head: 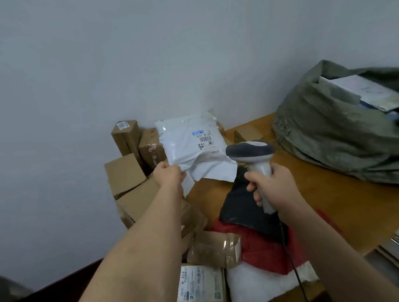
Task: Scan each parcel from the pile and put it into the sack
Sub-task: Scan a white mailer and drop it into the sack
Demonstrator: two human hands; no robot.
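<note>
My left hand [169, 174] reaches forward, pinching the lower corner of a crinkled white poly parcel [193, 149] held up above the cardboard boxes [133, 181]. My right hand [273, 185] grips the smooth grey scanner [251, 154] upright beside it. The rumpled green woven sack [338, 132] sits on the wooden table [332, 199].

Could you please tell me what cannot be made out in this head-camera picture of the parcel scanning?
- Label text on the white parcel held by the left hand: too small and blurred.
- Scanner window: faces away; its grip is hidden by the right hand.
- Sack contents: mostly hidden by its folds, cut off at the right edge.
- Black parcel: no label shows.
</note>
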